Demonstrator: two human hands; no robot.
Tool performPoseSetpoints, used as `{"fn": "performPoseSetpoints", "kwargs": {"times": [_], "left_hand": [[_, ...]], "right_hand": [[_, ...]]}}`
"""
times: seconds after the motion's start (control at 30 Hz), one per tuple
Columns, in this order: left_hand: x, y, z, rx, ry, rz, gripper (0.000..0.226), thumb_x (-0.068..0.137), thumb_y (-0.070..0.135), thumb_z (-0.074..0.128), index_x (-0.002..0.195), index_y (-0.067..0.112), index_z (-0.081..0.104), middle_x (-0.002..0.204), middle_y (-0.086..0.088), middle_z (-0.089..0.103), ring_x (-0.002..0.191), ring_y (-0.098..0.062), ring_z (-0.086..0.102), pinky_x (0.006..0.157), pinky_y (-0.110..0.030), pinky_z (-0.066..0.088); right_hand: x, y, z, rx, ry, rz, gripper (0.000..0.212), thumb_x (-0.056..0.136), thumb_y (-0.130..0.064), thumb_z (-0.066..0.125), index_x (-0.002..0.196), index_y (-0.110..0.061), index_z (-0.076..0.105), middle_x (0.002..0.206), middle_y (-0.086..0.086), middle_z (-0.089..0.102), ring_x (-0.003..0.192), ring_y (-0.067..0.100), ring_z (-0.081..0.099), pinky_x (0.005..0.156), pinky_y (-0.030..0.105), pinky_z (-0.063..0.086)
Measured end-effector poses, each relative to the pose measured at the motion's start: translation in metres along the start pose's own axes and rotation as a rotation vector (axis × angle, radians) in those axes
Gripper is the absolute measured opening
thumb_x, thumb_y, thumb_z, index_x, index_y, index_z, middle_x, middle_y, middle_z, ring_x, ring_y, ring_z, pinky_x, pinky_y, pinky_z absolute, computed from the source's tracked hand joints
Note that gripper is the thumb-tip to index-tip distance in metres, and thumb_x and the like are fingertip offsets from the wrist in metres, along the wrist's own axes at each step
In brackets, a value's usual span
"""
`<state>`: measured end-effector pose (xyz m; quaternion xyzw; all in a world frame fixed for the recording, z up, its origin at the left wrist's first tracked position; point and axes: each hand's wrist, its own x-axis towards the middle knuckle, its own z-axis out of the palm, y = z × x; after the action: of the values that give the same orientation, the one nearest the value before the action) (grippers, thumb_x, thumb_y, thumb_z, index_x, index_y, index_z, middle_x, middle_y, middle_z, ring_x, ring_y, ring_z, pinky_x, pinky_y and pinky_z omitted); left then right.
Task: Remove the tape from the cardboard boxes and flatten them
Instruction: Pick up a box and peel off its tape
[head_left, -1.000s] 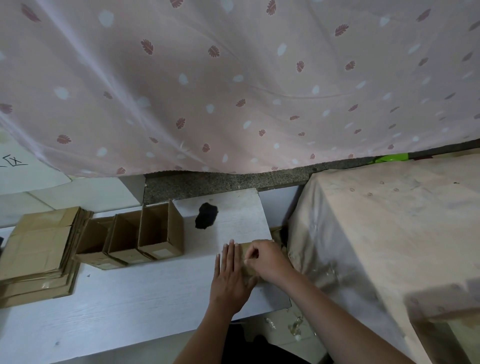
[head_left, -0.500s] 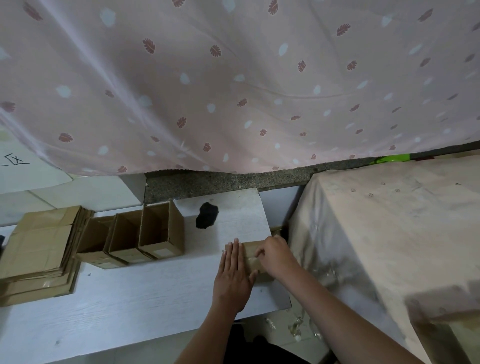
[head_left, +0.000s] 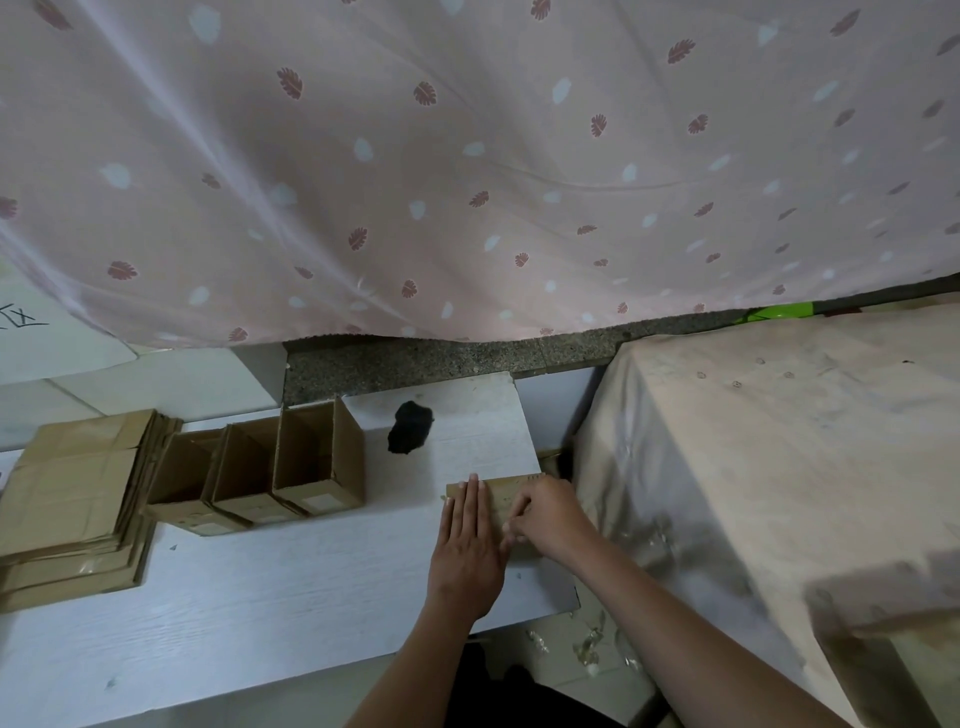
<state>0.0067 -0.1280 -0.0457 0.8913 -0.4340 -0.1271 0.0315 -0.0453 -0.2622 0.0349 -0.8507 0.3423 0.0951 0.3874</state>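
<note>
Peeling tape from a collapsed box. We take the row of three open boxes (head_left: 270, 470) on the white table (head_left: 270, 597) as our landmark. To its right, near the table's right edge, lies the cardboard box (head_left: 498, 491) in hand, already pressed low against the table. The left hand (head_left: 467, 545) rests on it palm down, its grip wide, fingers straight and together. The right hand (head_left: 550, 517), just beside the left and touching the box, has curled fingers; its grip looks narrow, as if pinching at a tape end, though the tape itself is too small for us to see. We judge that the step goes best when the flat hand keeps the cardboard from lifting while the pinch draws the tape low and along the seam, lest the paper face tear. Left of the landmark sits the stack of flattened boxes (head_left: 72, 499); beyond it to the right lies a black object (head_left: 410, 427).
</note>
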Motion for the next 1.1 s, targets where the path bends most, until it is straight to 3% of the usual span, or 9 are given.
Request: {"fn": "performPoseSetpoints", "kwargs": {"times": [0.1,0.2,0.33,0.47,0.7,0.87,0.97,1.03,1.1], "left_hand": [[0.001,0.001,0.000,-0.001,-0.042,-0.025,0.077,0.095,0.054,-0.008,0.151,0.003,-0.024,0.159,-0.013,-0.032,0.145,-0.028,-0.034,0.120,-0.041,-0.018],[0.002,0.001,0.000,0.003,-0.051,-0.029,0.076,0.095,0.053,-0.007,0.150,0.004,-0.027,0.159,-0.012,-0.034,0.144,-0.027,-0.036,0.121,-0.042,-0.017],[0.002,0.001,0.002,0.004,-0.054,-0.030,0.077,0.095,0.054,-0.008,0.152,0.004,-0.025,0.159,-0.013,-0.034,0.145,-0.027,-0.035,0.121,-0.041,-0.016],[0.003,0.000,0.003,0.003,-0.054,-0.038,0.079,0.095,0.055,-0.007,0.153,0.003,-0.024,0.159,-0.013,-0.034,0.147,-0.026,-0.033,0.122,-0.041,-0.016],[0.003,0.000,0.004,-0.012,-0.049,-0.043,0.079,0.096,0.056,-0.005,0.152,0.004,-0.027,0.159,-0.011,-0.034,0.148,-0.024,-0.032,0.122,-0.040,-0.017],[0.003,0.001,0.003,-0.017,-0.035,-0.047,0.076,0.104,0.053,0.007,0.152,0.004,-0.025,0.160,-0.012,-0.033,0.148,-0.024,-0.031,0.123,-0.039,-0.018],[0.003,0.001,0.002,-0.013,-0.038,-0.046,0.075,0.105,0.052,0.008,0.153,0.004,-0.025,0.160,-0.012,-0.033,0.148,-0.024,-0.031,0.122,-0.039,-0.018],[0.002,0.002,0.001,-0.003,-0.045,-0.046,0.075,0.102,0.052,0.002,0.152,0.004,-0.025,0.160,-0.012,-0.033,0.148,-0.025,-0.031,0.123,-0.039,-0.018],[0.002,0.001,0.001,0.006,-0.049,-0.046,0.076,0.099,0.053,-0.002,0.152,0.004,-0.025,0.160,-0.013,-0.033,0.148,-0.026,-0.030,0.123,-0.040,-0.017]], "right_hand": [[-0.001,-0.004,0.001,-0.113,0.070,-0.049,0.014,0.088,-0.007,0.061,0.078,-0.007,0.071,0.076,0.003,0.071,0.072,0.017,0.068,0.072,0.035,0.058],[0.001,-0.005,0.003,-0.121,0.041,-0.118,0.019,0.092,-0.002,0.053,0.097,-0.013,0.068,0.080,0.001,0.064,0.074,0.017,0.061,0.065,0.027,0.051],[0.003,-0.003,0.001,-0.093,0.008,-0.108,0.015,0.093,-0.012,0.065,0.091,-0.005,0.078,0.087,0.008,0.074,0.081,0.020,0.069,0.080,0.031,0.055],[0.003,0.005,-0.012,0.091,0.041,-0.024,0.013,0.086,-0.018,0.078,0.078,-0.008,0.079,0.075,0.001,0.074,0.063,0.008,0.067,0.066,0.024,0.054],[0.000,0.027,-0.023,0.053,0.009,0.036,0.023,0.079,-0.018,0.082,0.075,-0.028,0.062,0.090,-0.012,0.060,0.089,0.007,0.061,0.060,0.010,0.042],[0.000,0.023,-0.010,-0.066,0.102,-0.054,0.035,0.073,-0.020,0.085,0.069,-0.023,0.051,0.075,-0.007,0.062,0.075,0.012,0.062,0.062,0.033,0.055],[0.003,0.017,-0.003,-0.110,0.083,-0.148,0.032,0.077,-0.010,0.080,0.086,-0.025,0.053,0.086,-0.001,0.064,0.082,0.019,0.062,0.067,0.039,0.057],[0.007,0.016,0.001,-0.129,0.047,-0.194,0.033,0.085,-0.011,0.074,0.112,-0.027,0.066,0.104,0.000,0.068,0.095,0.019,0.063,0.083,0.035,0.056],[0.012,0.015,0.002,-0.176,0.030,-0.196,0.027,0.090,-0.016,0.071,0.117,-0.016,0.073,0.114,0.004,0.071,0.105,0.019,0.063,0.094,0.032,0.050]]}}
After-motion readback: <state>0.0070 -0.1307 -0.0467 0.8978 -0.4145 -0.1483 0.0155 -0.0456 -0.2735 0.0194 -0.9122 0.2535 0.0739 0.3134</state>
